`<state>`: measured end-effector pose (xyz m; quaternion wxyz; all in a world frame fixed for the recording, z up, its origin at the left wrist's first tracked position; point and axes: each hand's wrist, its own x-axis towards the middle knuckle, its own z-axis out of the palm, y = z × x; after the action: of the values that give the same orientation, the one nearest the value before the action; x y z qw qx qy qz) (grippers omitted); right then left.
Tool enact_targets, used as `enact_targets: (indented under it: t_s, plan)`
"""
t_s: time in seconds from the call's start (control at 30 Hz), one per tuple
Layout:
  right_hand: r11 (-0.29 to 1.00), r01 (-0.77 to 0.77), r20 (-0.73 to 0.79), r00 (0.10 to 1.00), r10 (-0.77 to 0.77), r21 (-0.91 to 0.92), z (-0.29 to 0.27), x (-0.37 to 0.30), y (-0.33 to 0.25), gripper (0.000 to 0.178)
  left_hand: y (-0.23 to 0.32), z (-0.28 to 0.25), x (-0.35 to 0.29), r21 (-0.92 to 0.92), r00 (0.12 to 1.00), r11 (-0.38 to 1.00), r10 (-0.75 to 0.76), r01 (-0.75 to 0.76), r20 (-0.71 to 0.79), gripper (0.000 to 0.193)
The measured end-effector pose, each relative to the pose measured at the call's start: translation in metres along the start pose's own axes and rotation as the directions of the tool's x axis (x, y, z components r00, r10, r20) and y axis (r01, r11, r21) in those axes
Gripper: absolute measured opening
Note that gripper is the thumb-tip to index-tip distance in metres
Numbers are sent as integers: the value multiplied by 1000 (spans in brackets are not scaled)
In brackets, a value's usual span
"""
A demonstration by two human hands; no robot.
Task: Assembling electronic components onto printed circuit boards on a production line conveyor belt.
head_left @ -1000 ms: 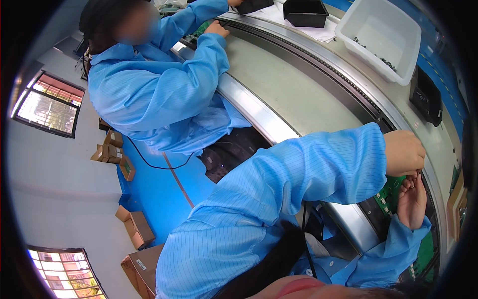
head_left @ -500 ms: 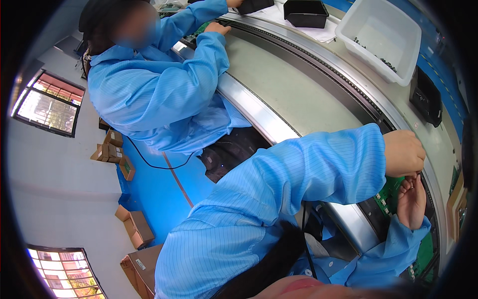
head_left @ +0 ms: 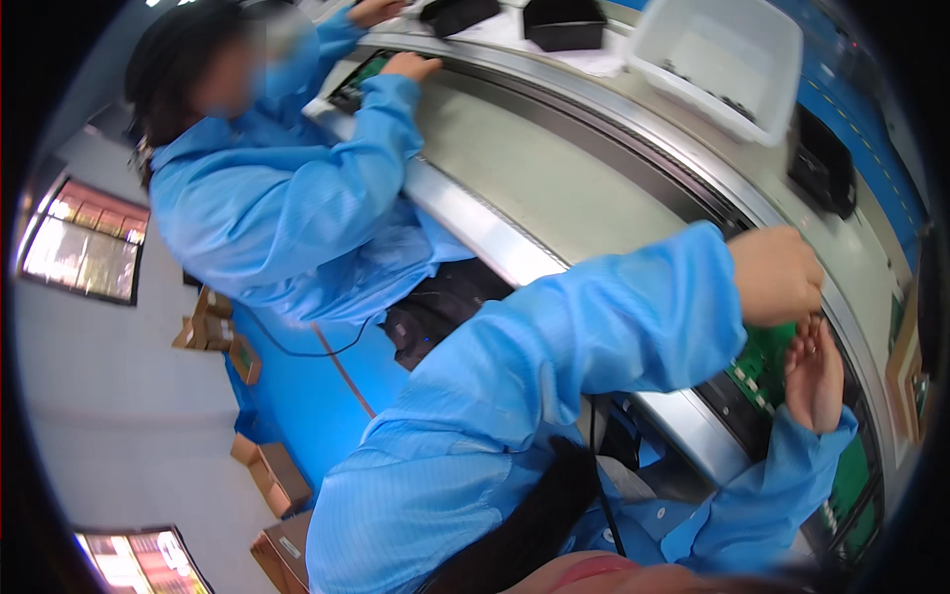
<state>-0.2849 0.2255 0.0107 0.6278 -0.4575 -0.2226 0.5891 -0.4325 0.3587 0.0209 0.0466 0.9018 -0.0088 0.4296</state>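
Observation:
My left hand (head_left: 777, 277) reaches over the conveyor with its back toward me and its fingers bent down in a pinch. Just below it, my right hand (head_left: 815, 381) is turned palm up, fingertips raised against those of the left. Whatever small thing sits between the fingertips is hidden. Beneath both hands, a green circuit board (head_left: 760, 361) with small white parts rests in a dark carrier on the line. Another green board (head_left: 849, 475) shows beside my right sleeve.
A co-worker in a blue smock (head_left: 287, 198) works over another board (head_left: 368, 67) farther up the conveyor (head_left: 554, 168). Beyond the rail stand a white bin (head_left: 708, 74) with small dark parts and several black trays (head_left: 823, 163). Cardboard boxes (head_left: 272, 475) lie on the blue floor.
The whole view has shifted a little, with the bins now farther left. My hands stay together over the board; the right hand's fingers look slightly straighter.

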Motion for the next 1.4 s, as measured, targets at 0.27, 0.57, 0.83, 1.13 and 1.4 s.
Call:
enact_targets:
  t_s: [0.27, 0.57, 0.83, 1.13, 1.4]
  plan:
    - [93, -70, -112, 804, -584, -993, -42, 3, -23, 30, -25, -26, -3, -156, 935, 922, -353, 355, 38, 10]
    - [-72, -342, -270, 839, -473, -937, -63, 1, -20, 31, -16, -26, -5, -230, 849, 823, -466, 519, 248, 11]
    - [-72, -302, -242, 865, -439, -951, -26, -10, -23, 29, 2, -24, 6, -155, 819, 849, -415, 505, 395, 11]
    - [469, 140, -52, 926, -373, -872, -48, 12, -3, 26, 9, -42, -3, -137, 792, 818, -476, 558, 384, 11]
    - [135, 345, 101, 586, -804, -929, -31, 13, -10, 25, 36, -56, -37, 3, 690, 793, -532, 609, 492, 10]
